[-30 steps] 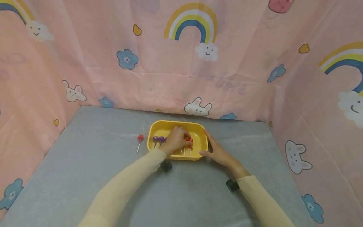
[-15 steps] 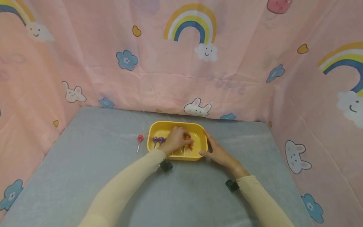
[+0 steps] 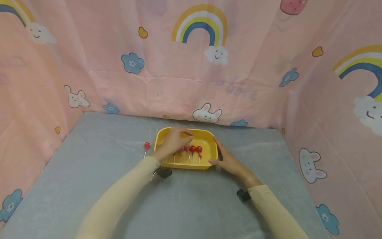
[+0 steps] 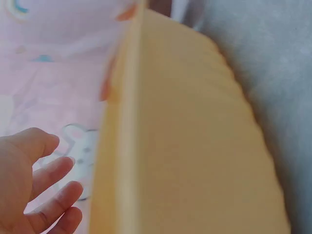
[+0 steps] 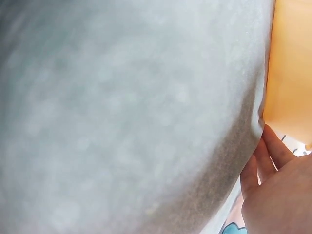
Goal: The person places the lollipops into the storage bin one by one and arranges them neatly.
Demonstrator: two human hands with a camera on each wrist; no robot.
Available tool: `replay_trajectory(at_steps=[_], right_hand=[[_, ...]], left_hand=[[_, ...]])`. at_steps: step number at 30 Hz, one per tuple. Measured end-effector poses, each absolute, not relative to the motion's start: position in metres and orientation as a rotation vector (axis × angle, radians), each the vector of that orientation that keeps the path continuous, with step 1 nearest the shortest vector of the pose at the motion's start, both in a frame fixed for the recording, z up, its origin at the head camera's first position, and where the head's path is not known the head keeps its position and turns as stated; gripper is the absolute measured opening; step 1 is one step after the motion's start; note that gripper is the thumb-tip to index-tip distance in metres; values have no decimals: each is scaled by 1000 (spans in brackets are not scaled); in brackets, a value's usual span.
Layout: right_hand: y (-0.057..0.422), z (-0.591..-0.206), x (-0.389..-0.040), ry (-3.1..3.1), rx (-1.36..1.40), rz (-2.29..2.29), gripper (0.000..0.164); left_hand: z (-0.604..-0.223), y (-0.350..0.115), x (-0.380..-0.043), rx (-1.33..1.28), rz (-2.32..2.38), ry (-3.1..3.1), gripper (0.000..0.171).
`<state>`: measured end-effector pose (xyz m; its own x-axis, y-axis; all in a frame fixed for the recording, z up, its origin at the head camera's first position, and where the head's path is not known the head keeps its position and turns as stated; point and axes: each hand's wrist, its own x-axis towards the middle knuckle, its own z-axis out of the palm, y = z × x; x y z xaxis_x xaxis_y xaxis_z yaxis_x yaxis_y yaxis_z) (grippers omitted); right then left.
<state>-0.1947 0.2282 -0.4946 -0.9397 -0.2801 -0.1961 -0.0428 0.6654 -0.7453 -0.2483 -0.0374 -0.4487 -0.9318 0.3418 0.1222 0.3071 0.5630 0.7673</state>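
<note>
Above a yellow tub [image 3: 191, 167] my left hand [image 3: 173, 142] hovers, fingers loosely bent and nothing between them, as the left wrist view also shows. Below and right of its fingertips, several lollipops stand in a row inside the tub. Two red lollipops [image 3: 196, 149] are at the row's right end, sticks toward me. The left part of the row is mostly hidden by the left hand. My right hand [image 3: 232, 162] rests against the tub's right end, thumb at the near corner and straight fingers along the side; in the right wrist view the fingertips [image 5: 270, 141] touch its yellow wall.
A single red lollipop [image 3: 146, 146] lies on the grey cloth-covered table [image 3: 197, 205], just left of the tub. Pink patterned curtain [image 3: 167, 89] closes off the back and both sides. A small black device sits at each wrist.
My left hand has come up off the red lollipops and shifted left, uncovering the row's right part and covering the purple lollipops. The right hand stays at the tub's end.
</note>
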Motion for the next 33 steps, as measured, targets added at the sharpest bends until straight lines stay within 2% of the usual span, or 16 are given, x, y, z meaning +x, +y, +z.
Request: replay_trajectory(at_steps=[6, 15, 22, 33], right_hand=[[227, -495, -194, 2583, -241, -1166, 102], [226, -494, -194, 2589, -237, -1135, 104], [227, -494, -194, 2583, -267, -1166, 102], [227, -496, -194, 2589, -239, -1146, 103]], left_hand=[[-432, -75, -242, 582, 1398, 2791, 23], [-431, -128, -235, 498, 1439, 2858, 23], [-446, -159, -234, 355, 1406, 2848, 27], [-471, -184, -235, 283, 1404, 2808, 30]])
